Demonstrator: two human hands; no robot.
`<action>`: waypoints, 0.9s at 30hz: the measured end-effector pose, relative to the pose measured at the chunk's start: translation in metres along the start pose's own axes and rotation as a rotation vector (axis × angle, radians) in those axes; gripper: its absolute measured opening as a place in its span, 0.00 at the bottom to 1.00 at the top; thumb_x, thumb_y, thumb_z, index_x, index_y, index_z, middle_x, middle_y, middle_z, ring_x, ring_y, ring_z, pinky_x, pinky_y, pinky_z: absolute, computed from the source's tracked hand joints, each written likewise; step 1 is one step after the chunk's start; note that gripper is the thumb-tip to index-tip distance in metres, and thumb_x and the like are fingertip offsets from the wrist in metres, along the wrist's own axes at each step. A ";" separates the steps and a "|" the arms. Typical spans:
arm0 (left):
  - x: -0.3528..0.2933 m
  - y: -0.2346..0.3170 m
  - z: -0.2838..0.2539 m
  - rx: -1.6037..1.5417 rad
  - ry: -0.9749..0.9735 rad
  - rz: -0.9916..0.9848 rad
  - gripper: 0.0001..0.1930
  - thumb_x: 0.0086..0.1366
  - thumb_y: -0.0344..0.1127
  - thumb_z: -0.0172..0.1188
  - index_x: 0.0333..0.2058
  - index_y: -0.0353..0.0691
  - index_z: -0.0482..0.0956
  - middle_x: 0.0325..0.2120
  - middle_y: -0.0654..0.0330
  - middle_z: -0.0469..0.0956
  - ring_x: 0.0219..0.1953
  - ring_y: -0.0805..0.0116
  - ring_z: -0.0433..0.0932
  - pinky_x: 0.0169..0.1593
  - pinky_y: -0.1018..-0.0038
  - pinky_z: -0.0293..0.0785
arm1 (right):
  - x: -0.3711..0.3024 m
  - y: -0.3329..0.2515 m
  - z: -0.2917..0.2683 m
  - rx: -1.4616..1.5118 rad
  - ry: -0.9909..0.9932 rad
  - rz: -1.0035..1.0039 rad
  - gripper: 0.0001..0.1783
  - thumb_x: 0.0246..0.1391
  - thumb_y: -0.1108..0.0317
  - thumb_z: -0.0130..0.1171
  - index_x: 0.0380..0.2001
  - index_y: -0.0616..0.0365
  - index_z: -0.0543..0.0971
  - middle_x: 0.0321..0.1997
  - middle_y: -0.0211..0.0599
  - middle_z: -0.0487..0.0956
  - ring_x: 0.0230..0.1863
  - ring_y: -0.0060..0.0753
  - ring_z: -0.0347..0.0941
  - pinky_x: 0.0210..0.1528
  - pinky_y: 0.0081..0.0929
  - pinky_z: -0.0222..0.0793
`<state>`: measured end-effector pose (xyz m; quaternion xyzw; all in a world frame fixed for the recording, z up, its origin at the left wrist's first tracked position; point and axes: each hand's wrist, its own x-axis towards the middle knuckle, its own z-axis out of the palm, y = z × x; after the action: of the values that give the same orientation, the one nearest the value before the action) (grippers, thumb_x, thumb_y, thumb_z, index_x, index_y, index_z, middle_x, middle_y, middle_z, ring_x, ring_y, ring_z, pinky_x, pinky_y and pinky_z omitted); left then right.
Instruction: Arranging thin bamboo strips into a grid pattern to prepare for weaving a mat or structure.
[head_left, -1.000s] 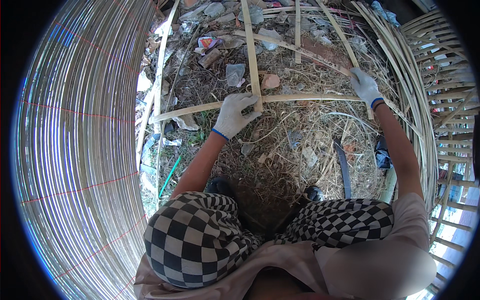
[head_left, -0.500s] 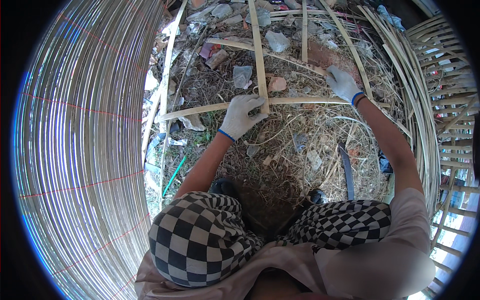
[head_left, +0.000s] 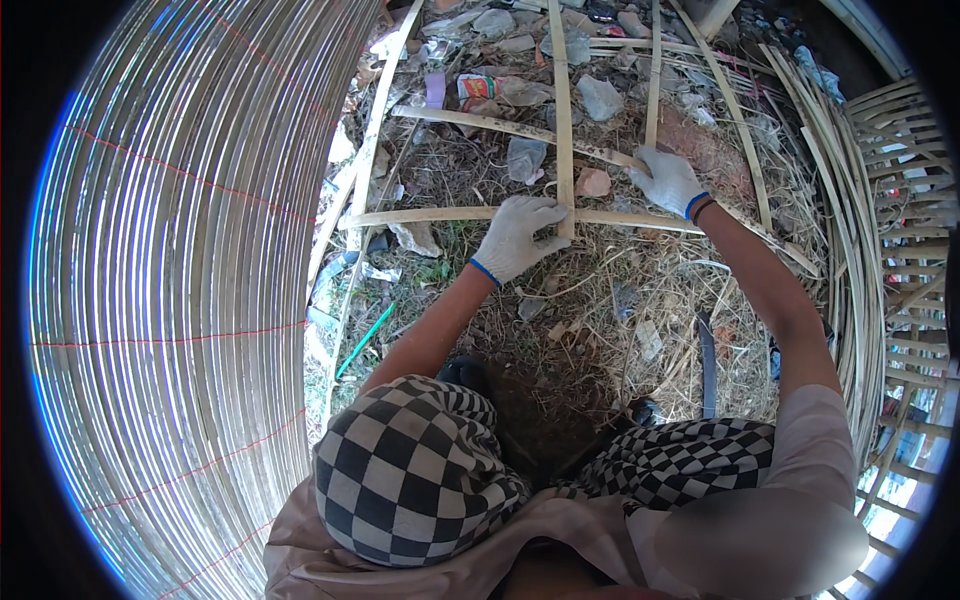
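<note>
White knit gloves with blue cuffs cover both my hands. My left hand (head_left: 520, 238) pinches the lower end of an upright bamboo strip (head_left: 562, 110) where it crosses a crosswise strip (head_left: 430, 215). Farther off and to the right, my right hand (head_left: 667, 182) is closed on a loose bamboo strip (head_left: 490, 123). That strip slants over the upright ones, and its other end runs on past my wrist to the lower right. A shorter upright strip (head_left: 653, 80) ends close to my right fingers.
A slatted bamboo screen (head_left: 180, 280) with red cross lines fills the left side. Long strips (head_left: 850, 260) are bundled at right beside a bamboo lattice (head_left: 915, 230). A dark flat blade-like piece (head_left: 708, 365) lies by my right foot. Rubble, wrappers and dry grass cover the ground.
My right hand has moved left, nearer my left hand, and the loose strip has slid left with it. My left hand stays at the crossing. The whole view has shifted slightly.
</note>
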<state>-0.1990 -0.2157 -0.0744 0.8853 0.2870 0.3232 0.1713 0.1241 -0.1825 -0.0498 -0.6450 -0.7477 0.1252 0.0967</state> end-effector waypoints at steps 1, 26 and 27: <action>0.000 -0.001 0.001 -0.014 -0.017 -0.003 0.24 0.53 0.37 0.75 0.50 0.46 0.80 0.47 0.58 0.82 0.52 0.55 0.79 0.58 0.58 0.71 | 0.003 -0.004 0.004 -0.049 0.028 -0.056 0.21 0.64 0.49 0.54 0.37 0.59 0.74 0.28 0.54 0.81 0.35 0.62 0.79 0.40 0.54 0.72; -0.002 0.000 -0.001 -0.074 0.003 -0.037 0.22 0.52 0.39 0.76 0.46 0.44 0.83 0.46 0.58 0.82 0.48 0.57 0.80 0.56 0.60 0.71 | 0.003 -0.039 0.005 -0.126 -0.108 -0.147 0.20 0.63 0.50 0.54 0.34 0.59 0.76 0.25 0.53 0.80 0.31 0.59 0.80 0.35 0.53 0.73; -0.001 0.000 0.000 -0.067 -0.001 -0.031 0.22 0.52 0.39 0.76 0.46 0.44 0.83 0.46 0.58 0.82 0.48 0.57 0.80 0.56 0.60 0.71 | 0.004 -0.039 0.007 -0.128 -0.107 -0.145 0.20 0.63 0.50 0.54 0.34 0.59 0.76 0.25 0.53 0.80 0.31 0.59 0.80 0.35 0.53 0.73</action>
<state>-0.1994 -0.2164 -0.0745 0.8747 0.2895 0.3295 0.2061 0.0844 -0.1848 -0.0442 -0.5866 -0.8028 0.1044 0.0241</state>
